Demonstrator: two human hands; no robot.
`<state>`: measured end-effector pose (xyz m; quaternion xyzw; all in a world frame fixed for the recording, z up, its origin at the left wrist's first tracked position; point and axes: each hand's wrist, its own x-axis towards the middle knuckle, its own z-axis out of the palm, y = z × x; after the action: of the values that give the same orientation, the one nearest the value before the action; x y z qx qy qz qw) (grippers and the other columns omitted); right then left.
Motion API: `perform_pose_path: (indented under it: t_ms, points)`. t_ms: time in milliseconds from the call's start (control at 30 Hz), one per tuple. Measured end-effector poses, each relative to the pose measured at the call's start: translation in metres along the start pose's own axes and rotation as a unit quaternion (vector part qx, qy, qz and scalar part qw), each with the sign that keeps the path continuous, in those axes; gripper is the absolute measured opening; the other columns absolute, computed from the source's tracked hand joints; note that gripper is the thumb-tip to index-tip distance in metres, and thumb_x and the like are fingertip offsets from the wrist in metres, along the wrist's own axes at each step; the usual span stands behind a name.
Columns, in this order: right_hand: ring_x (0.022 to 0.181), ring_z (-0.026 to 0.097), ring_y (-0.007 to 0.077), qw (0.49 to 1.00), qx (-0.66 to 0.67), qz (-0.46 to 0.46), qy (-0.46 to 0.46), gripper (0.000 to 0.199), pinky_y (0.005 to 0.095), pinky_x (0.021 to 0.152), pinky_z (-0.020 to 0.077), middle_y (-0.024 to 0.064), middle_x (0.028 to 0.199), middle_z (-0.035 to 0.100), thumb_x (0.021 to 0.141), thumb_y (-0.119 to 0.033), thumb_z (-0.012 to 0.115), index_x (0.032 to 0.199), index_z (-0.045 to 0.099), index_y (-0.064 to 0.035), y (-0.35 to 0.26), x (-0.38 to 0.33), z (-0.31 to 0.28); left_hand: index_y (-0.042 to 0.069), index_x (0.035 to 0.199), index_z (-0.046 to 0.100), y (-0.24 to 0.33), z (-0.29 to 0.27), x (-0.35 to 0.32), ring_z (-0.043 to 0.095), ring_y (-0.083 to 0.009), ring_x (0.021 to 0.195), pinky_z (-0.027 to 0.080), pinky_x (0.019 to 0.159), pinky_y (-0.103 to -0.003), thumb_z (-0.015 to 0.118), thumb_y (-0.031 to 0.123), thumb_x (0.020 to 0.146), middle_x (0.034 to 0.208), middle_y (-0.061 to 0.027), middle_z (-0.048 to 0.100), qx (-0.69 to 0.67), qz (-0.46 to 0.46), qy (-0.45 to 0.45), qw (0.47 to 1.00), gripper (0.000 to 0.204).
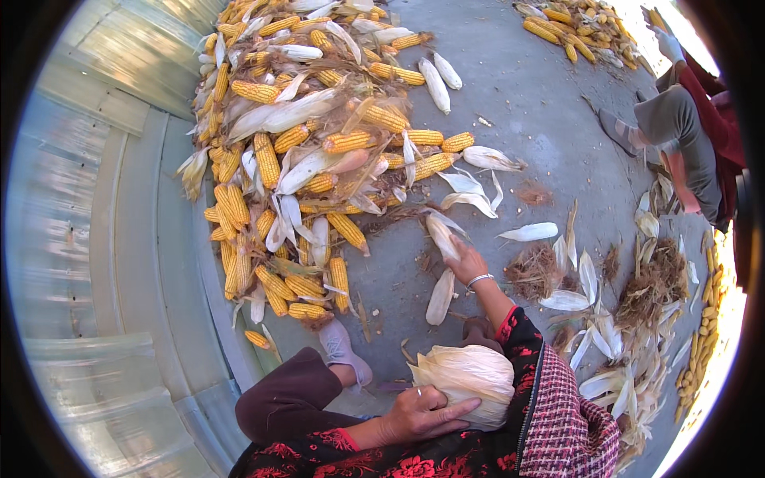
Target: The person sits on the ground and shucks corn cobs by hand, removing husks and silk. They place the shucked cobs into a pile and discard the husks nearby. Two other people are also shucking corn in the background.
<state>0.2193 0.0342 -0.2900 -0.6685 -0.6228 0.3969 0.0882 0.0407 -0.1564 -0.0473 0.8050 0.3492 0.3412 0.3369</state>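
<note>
Cream corn husks (474, 374) got kinda cradled by the half-curled left hand (421, 413), probably against spilling, a husk-wrapped ear (441, 237) gripped in the right hand (467, 264).

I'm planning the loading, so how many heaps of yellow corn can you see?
3: a big heap left of centre, a smaller heap at upper right, and a narrow heap along the right edge. The co-worker may hide more.
</note>
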Motion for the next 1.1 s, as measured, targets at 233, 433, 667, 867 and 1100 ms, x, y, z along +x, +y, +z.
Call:
perform_pose_path:
  t_ms: [233, 433, 667, 867, 1100]
  points:
    - [0.125, 0.054, 0.0383, 0.944, 0.214, 0.094, 0.235, 0.071, 0.0388, 0.105, 0.0406, 0.0283, 0.135, 0.054, 0.087, -0.037, 0.066, 0.141, 0.043, 0.0027, 0.039, -0.019, -0.022, 0.02, 0.114, 0.075, -0.002, 0.003, -0.003, 0.043, -0.011, 0.059, 0.041, 0.052, -0.025, 0.086, 0.029, 0.065, 0.071, 0.0047, 0.038, 0.014, 0.01, 0.0, 1.0, 0.052]
    - [0.123, 0.054, 0.0412, 0.98, 0.161, 0.017, 0.114, 0.073, 0.0423, 0.102, 0.0427, 0.0269, 0.136, 0.052, 0.087, -0.042, 0.062, 0.145, 0.039, -0.0031, 0.012, 0.015, -0.016, 0.018, 0.112, 0.075, 0.001, 0.003, -0.002, 0.043, -0.0113, 0.06, 0.041, 0.052, -0.025, 0.09, 0.028, 0.061, 0.071, 0.004, 0.041, 0.011, 0.021, -0.016, 1.0, 0.054]
    - [0.126, 0.053, 0.0364, 0.924, 0.242, 0.128, 0.266, 0.067, 0.0387, 0.106, 0.0392, 0.0263, 0.135, 0.055, 0.089, -0.037, 0.062, 0.141, 0.045, 0.0022, 0.14, -0.056, -0.024, 0.024, 0.12, 0.071, 0.004, 0.015, 0.001, 0.04, -0.0112, 0.059, 0.039, 0.05, -0.025, 0.086, 0.033, 0.064, 0.072, 0.0034, 0.032, 0.012, 0.021, -0.027, 0.999, 0.059]
    - [0.115, 0.058, 0.0329, 0.624, 0.268, 0.482, 0.554, 0.059, 0.0378, 0.101, 0.0446, 0.0259, 0.131, 0.057, 0.093, -0.028, 0.058, 0.136, 0.047, 0.0093, 0.319, -0.279, -0.064, 0.021, 0.116, 0.072, 0.009, 0.024, 0.009, 0.043, -0.0116, 0.059, 0.041, 0.051, -0.025, 0.088, 0.029, 0.062, 0.073, 0.0028, 0.036, -0.001, 0.037, -0.034, 0.999, 0.057]
    - [0.117, 0.057, 0.0216, 0.826, 0.362, 0.271, 0.337, 0.061, 0.0327, 0.1, 0.0428, 0.0178, 0.132, 0.058, 0.093, -0.031, 0.062, 0.139, 0.047, 0.0048, 0.231, -0.292, -0.055, 0.024, 0.118, 0.071, 0.016, 0.034, 0.008, 0.039, -0.0111, 0.057, 0.036, 0.048, -0.025, 0.089, 0.031, 0.061, 0.068, 0.0048, 0.034, 0.011, 0.042, -0.033, 0.999, 0.06]
